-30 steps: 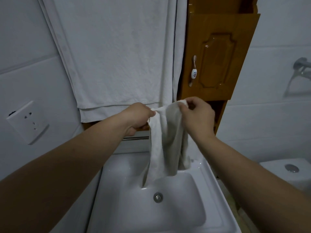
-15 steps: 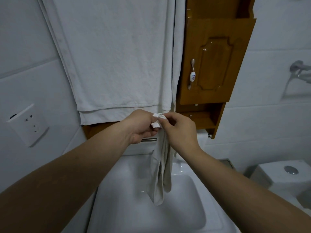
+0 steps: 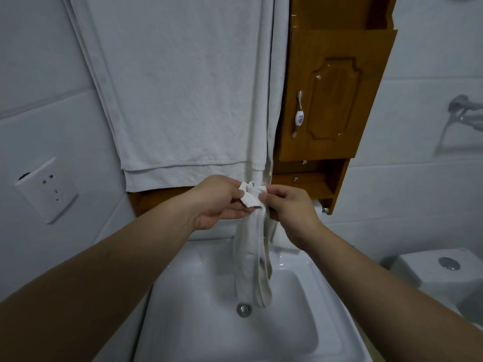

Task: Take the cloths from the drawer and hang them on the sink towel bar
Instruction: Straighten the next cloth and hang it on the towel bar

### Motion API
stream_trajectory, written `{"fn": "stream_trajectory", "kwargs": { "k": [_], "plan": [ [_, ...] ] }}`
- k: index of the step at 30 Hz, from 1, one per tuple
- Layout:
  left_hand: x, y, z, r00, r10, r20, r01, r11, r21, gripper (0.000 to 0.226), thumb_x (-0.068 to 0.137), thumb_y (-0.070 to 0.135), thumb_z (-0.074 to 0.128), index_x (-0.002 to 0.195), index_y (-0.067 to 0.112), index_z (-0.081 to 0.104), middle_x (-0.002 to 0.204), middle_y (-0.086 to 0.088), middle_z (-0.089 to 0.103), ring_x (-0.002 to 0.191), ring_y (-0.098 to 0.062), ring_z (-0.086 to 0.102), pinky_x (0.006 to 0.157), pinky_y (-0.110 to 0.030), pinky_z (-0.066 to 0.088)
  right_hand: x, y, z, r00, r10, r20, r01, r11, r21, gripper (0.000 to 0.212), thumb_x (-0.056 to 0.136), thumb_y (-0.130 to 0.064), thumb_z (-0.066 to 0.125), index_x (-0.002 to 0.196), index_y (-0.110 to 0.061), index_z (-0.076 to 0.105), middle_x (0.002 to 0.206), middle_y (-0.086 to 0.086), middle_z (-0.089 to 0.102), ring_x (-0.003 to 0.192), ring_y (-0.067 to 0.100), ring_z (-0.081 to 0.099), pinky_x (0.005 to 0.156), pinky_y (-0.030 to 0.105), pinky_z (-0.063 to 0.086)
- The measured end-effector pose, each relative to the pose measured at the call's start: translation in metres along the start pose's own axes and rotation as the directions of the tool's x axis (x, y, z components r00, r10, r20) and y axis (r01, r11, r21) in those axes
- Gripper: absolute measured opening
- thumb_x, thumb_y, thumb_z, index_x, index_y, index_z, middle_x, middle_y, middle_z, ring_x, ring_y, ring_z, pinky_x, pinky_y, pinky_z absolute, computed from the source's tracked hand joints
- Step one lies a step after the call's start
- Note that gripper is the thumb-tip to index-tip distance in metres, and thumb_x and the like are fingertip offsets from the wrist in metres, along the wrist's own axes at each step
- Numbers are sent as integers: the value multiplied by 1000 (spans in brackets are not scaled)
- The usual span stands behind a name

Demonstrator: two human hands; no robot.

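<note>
Pinching the cloth by its bunched top, both hands meet; left hand grips a corner with curled fingers; right hand pinches just beside it; the cloth dangles straight below them over the sink; big white towel hangs just behind the knuckles.

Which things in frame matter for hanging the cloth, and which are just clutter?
Job: cloth, pinched at its top by left hand and right hand; sink below it.
Lying about: big towel, wooden cabinet, wall socket, toilet, wall tap.
</note>
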State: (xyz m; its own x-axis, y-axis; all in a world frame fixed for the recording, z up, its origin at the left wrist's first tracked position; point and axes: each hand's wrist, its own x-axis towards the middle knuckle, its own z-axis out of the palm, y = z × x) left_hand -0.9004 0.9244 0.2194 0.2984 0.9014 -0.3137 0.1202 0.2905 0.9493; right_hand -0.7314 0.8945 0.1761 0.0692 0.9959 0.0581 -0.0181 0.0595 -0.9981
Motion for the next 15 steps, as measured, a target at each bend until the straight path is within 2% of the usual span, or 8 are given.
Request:
{"fn": "stream_trajectory", "kwargs": {
  "k": [4,7,11,12,15],
  "plan": [
    [-3,-2,3,995,86,-41,-79,986,150,24,97,4,53,118,4,65,83,-10,76,64,-9,69,66,-25,57,0,-4,-2,1000,-25,4,25,1000,-16,19,96,-9,61,110,-9,75,97,6,78,93,24,74,90,44,59],
    [-1,-4,6,982,149,-112,-124,971,203,20,92,8,63,110,4,70,74,-7,72,54,-8,59,57,-23,51,-1,-7,-2,1000,-29,9,29,999,-17,18,97,-10,60,108,-11,75,98,5,78,95,24,73,89,40,59],
    [1,-6,3,960,223,-172,-184,959,215,23,82,24,78,102,11,76,83,-2,75,67,-13,59,61,-26,47,-5,-14,-4,998,21,62,-30,990,138,23,100,-12,54,116,-6,70,103,11,77,95,25,74,79,29,59],
    [1,-6,3,956,236,-171,-198,957,213,24,81,24,79,101,12,77,85,-2,76,72,-15,62,63,-27,47,-5,-16,-4,997,41,70,-53,983,175,24,101,-13,53,117,-4,69,105,13,76,97,26,73,80,30,59],
    [-1,-5,4,953,270,-136,-237,946,219,22,80,19,80,100,12,77,88,-1,77,82,-16,69,67,-26,49,-4,-21,-6,993,87,80,-109,937,331,28,103,-14,50,121,1,65,110,20,73,105,34,70,94,42,56]
  ]
}}
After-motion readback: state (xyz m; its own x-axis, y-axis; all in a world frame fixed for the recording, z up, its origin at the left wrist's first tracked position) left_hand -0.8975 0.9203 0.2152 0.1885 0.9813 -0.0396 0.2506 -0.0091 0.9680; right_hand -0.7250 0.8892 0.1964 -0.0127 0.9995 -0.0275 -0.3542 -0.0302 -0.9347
